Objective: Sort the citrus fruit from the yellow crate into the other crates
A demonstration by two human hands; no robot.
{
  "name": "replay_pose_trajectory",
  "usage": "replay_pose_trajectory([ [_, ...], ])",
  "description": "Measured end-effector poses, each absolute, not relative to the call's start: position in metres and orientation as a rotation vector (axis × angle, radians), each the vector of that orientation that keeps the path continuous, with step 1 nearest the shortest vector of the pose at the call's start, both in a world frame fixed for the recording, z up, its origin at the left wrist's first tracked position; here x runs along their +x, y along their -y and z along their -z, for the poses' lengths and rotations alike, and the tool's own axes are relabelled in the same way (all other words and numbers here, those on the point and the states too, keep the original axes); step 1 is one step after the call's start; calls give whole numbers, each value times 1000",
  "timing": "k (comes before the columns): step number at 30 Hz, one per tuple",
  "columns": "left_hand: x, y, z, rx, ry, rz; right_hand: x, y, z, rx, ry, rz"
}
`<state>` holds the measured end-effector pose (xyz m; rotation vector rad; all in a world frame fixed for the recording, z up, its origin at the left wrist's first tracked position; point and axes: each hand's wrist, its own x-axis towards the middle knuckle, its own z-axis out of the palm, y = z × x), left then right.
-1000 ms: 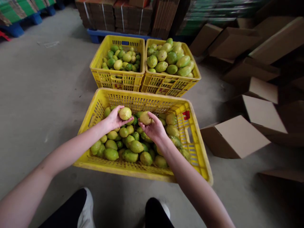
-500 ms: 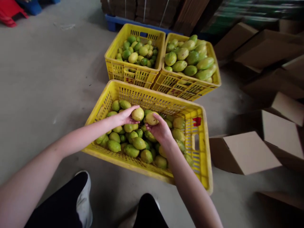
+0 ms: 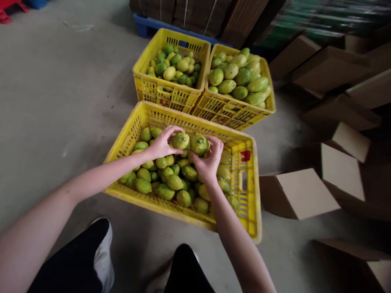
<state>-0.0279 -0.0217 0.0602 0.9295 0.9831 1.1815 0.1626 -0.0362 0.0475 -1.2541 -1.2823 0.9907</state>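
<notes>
My left hand [image 3: 165,143] grips a yellow-green lemon [image 3: 181,141] between thumb and fingers, its stem end facing up toward me. Beside it, my right hand [image 3: 210,156] is closed on a second, greener lemon [image 3: 199,145], also with the stem end showing. The two fruits are side by side, nearly touching, above the near yellow crate [image 3: 183,217]. Below them in that crate lies a layer of green and yellow lemons [image 3: 174,182]. Part of the pile is hidden by my hands and right forearm.
Behind stand two more yellow crates: the left one [image 3: 143,86] holds smaller green and yellow fruit, the right one [image 3: 233,118] larger, longer green fruit [image 3: 257,84]. Open cardboard boxes [image 3: 308,193] lie to the right. A blue pallet [image 3: 142,27] bears stacked cardboard at the back.
Both hands have turned the lemons so their stem ends now face me. My right fingers have come round the far side of its lemon. The view has shifted slightly.
</notes>
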Motion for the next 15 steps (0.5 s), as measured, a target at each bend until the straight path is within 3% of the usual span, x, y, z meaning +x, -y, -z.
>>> replay_pose_trajectory([
  [3,-29,24,-62,1004,-1032,-1204,163,37,-48,-1223,1431,-677],
  [5,-30,25,-62,1101,-1050,-1208,162,37,-51,-1184,1432,-674],
  [9,-35,22,-62,1138,-991,-1177,160,38,-58,-1101,1197,-942],
  [15,-35,15,-65,588,-832,-1076,156,38,-58,-1094,761,-1279],
])
